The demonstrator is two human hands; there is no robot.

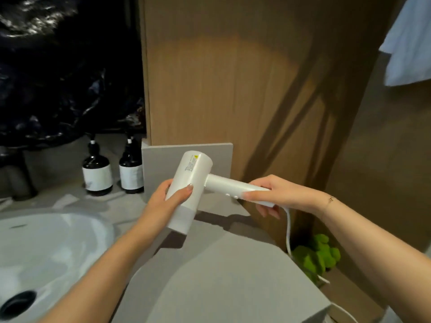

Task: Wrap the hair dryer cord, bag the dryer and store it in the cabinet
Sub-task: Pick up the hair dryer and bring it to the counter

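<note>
Grey counter up front, sink at left. Both hands hold white hair dryer above it: left hand grips barrel, right hand wraps handle w/ cord hanging down, unwrapped.

Both forearms are bare from the bottom edge of the frame up to the hands, with no sleeves in view. The left hand has a short thumbnail that looks pale and glossy, perhaps polished, though blur makes that uncertain. The right hand wears a thin chain bracelet at the wrist, carrying one small charm.
</note>
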